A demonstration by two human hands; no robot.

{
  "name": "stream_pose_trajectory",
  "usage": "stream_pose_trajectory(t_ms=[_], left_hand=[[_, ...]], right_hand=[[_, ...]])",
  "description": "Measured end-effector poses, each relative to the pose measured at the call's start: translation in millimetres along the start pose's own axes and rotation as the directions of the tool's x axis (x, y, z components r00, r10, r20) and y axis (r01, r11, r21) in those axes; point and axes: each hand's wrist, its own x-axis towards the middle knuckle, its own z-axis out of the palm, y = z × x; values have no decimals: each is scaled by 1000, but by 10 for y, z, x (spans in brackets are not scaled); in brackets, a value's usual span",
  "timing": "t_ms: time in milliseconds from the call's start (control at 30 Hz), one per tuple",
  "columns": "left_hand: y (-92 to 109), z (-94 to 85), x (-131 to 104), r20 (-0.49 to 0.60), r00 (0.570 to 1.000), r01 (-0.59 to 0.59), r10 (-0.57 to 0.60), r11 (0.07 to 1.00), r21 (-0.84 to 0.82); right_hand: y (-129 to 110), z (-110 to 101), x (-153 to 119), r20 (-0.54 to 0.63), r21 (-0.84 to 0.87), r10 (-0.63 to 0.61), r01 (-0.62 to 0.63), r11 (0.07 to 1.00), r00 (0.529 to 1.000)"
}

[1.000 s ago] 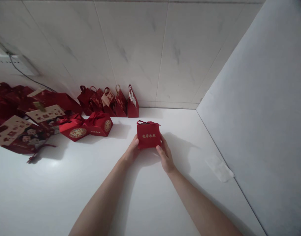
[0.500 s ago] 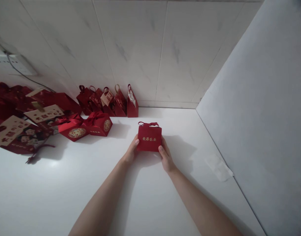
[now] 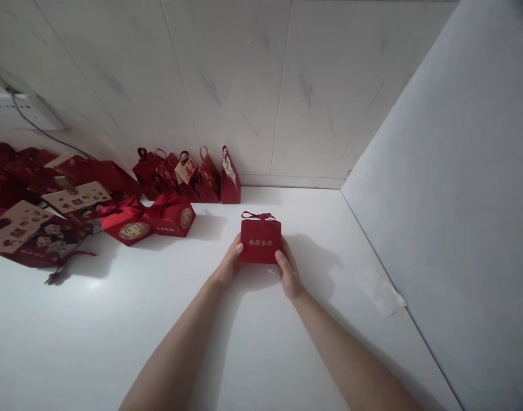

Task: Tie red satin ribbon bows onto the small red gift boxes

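Between my two hands is a small red gift box (image 3: 261, 233) with gold characters on its front and a red ribbon bow (image 3: 258, 216) on top. My left hand (image 3: 230, 260) grips its left side, thumb on the front edge. On the opposite side my right hand (image 3: 290, 270) holds it the same way, thumb at the lower right corner. The fingers behind the box are partly hidden. Whether its base touches the white table (image 3: 252, 354) I cannot tell.
Two red gift boxes with bows (image 3: 172, 220) stand to the left. Several triangular red boxes (image 3: 230, 185) line the tiled wall, and more red boxes (image 3: 43, 240) crowd the far left. A crumpled white tissue (image 3: 383, 294) lies at the right, beside a pale panel (image 3: 466, 188).
The gift box has shifted very slightly to the right, still held in both hands. Everything else looks the same.
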Motion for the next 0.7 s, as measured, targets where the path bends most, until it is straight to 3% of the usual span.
stream_pose_trajectory(t_ms=[300, 500, 700], left_hand=[[47, 39, 2, 1, 1000, 10, -10, 999, 37], [85, 111, -13, 42, 997, -60, 58, 997, 55], [76, 97, -8, 8, 1000, -16, 16, 999, 42]], right_hand=[[-3, -2, -11, -2, -4, -4, 4, 1000, 1000], [-1, -6, 4, -34, -34, -5, 4, 999, 999], [22, -13, 12, -41, -28, -15, 14, 1000, 999]])
